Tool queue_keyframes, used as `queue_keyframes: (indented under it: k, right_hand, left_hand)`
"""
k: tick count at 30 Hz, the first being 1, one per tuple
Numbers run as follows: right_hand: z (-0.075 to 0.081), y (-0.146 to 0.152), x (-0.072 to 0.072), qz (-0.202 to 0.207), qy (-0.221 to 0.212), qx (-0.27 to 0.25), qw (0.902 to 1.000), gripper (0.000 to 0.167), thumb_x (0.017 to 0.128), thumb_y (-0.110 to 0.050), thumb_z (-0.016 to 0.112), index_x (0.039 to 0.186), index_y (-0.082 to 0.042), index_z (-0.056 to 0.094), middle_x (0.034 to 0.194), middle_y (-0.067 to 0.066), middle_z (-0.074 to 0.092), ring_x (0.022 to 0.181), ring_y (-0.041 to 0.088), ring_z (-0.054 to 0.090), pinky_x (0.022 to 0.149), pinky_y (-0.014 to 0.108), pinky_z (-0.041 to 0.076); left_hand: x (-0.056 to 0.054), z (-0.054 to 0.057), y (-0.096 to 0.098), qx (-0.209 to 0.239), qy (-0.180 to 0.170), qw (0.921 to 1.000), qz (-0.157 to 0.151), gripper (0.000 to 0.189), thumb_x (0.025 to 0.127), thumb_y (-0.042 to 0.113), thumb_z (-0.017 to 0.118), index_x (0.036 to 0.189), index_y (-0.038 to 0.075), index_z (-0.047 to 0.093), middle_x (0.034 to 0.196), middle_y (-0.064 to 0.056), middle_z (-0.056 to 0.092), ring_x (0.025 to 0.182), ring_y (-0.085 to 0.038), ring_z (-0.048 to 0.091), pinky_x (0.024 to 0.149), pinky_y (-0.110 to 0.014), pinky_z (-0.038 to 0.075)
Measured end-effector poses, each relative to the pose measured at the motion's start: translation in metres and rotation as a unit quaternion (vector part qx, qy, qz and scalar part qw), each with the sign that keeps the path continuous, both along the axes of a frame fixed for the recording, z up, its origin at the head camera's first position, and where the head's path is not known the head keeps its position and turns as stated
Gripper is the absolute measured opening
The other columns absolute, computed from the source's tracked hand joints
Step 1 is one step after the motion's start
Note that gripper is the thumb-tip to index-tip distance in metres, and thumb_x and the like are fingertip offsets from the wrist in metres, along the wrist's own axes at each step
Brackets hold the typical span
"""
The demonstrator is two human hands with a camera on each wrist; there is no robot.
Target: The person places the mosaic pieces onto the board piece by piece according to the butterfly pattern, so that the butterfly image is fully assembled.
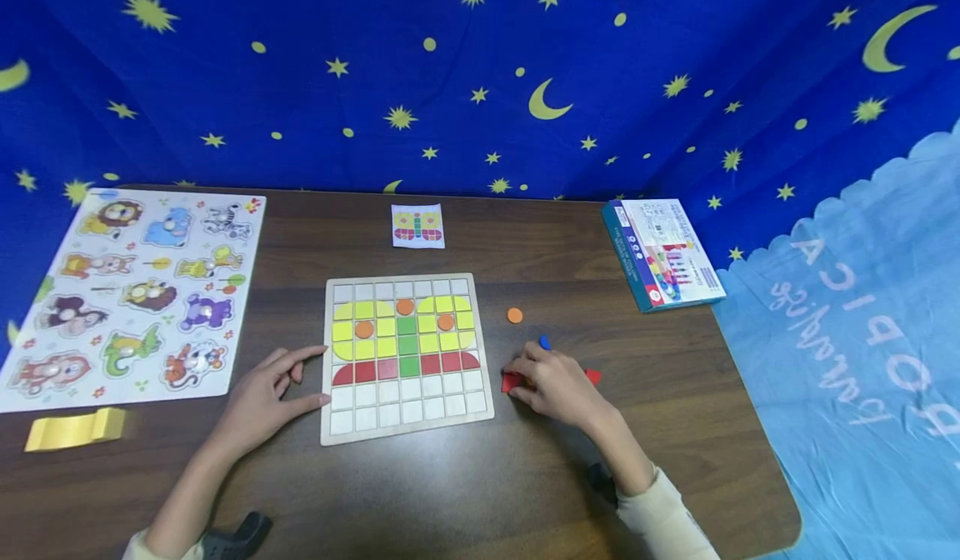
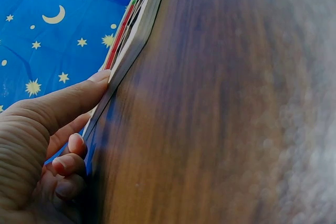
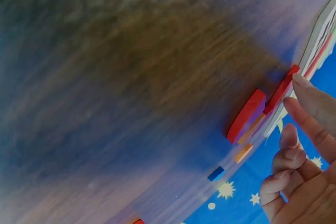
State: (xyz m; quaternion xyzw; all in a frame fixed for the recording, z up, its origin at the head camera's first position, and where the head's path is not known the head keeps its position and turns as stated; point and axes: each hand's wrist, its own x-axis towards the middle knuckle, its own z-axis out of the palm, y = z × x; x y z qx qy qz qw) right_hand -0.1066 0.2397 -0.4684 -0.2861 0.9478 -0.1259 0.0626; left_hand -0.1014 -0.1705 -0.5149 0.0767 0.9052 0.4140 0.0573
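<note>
A wooden grid board (image 1: 408, 427) lies mid-table, with yellow, green, red and orange pieces forming a butterfly pattern above rows of pale squares. My left hand (image 1: 262, 397) rests at its left side, thumb and index finger stretched out to touch the edge; the other fingers curl inward. Right of the board, my right hand (image 1: 558, 385) pinches a small red piece (image 3: 281, 90) between thumb and index finger, low over the tabletop. A second red piece (image 3: 245, 117) lies right by it. More red (image 1: 592, 376) shows past the hand, partly hidden, and a blue piece (image 1: 544, 342) peeks out behind it.
An orange disc (image 1: 514, 316) lies right of the board. Behind the board is a butterfly pattern card (image 1: 417, 242). A boxed set (image 1: 663, 252) sits at the back right. On the left are an animal puzzle board (image 1: 161, 281) and a yellow wavy block (image 1: 75, 429).
</note>
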Motion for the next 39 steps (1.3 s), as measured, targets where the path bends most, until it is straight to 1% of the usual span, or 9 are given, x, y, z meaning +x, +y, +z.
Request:
queue_keyframes:
  k: [6,11,15,21,24,39]
  right_hand:
    - [-0.001,-0.003,0.002,-0.004,0.004,0.005,1.0000,0.026,0.082,-0.020,0.082,0.106,-0.011,0.076,0.089,-0.002,0.057,0.067,0.007,0.045,0.059,0.019,0.039]
    - [-0.002,-0.005,0.003,-0.003,0.007,0.012,0.9999,0.023,0.082,-0.019,0.082,0.103,-0.012,0.077,0.089,-0.002,0.058,0.068,0.007,0.047,0.060,0.019,0.041]
    - [-0.004,-0.008,0.002,0.000,0.015,0.019,0.9997,0.021,0.082,-0.021,0.081,0.101,-0.012,0.077,0.089,-0.001,0.059,0.068,0.008,0.048,0.061,0.020,0.042]
    - [-0.008,-0.013,0.003,0.017,0.060,0.034,0.9975,0.026,0.085,-0.033,0.078,0.098,-0.010,0.076,0.090,0.002,0.063,0.069,0.011,0.055,0.062,0.026,0.048]
    - [-0.009,-0.015,0.003,0.019,0.073,0.039,0.9964,0.028,0.086,-0.034,0.077,0.098,-0.009,0.076,0.091,0.003,0.064,0.068,0.012,0.056,0.063,0.028,0.050]
    - [-0.011,-0.016,0.004,0.013,0.078,0.053,0.9954,0.029,0.086,-0.036,0.077,0.097,-0.008,0.075,0.089,0.002,0.063,0.066,0.010,0.051,0.061,0.024,0.046]
  left_hand:
    - [0.000,0.000,0.000,0.000,0.000,1.0000,0.000,0.061,0.079,0.032,0.084,0.132,0.015,0.062,0.087,0.001,0.044,0.066,-0.006,0.033,0.059,-0.025,0.029]
    - [0.000,0.000,0.000,-0.001,0.003,1.0000,0.000,0.061,0.078,0.031,0.085,0.132,0.014,0.062,0.086,0.001,0.044,0.065,-0.005,0.033,0.059,-0.025,0.030]
    - [0.000,-0.001,0.000,-0.004,0.003,1.0000,0.002,0.061,0.078,0.032,0.085,0.132,0.014,0.062,0.086,0.001,0.044,0.065,-0.005,0.033,0.059,-0.025,0.029]
    - [0.000,0.000,0.000,-0.003,0.001,1.0000,0.003,0.061,0.078,0.031,0.085,0.132,0.014,0.062,0.086,0.001,0.044,0.065,-0.005,0.032,0.059,-0.025,0.029]
    - [0.000,0.001,0.001,-0.003,-0.002,1.0000,0.005,0.061,0.077,0.031,0.085,0.132,0.014,0.062,0.086,0.001,0.044,0.065,-0.005,0.033,0.059,-0.025,0.029]
    - [0.001,0.000,0.000,-0.002,0.010,0.9999,0.001,0.061,0.077,0.030,0.086,0.131,0.013,0.063,0.086,0.002,0.044,0.065,-0.005,0.033,0.058,-0.025,0.029]
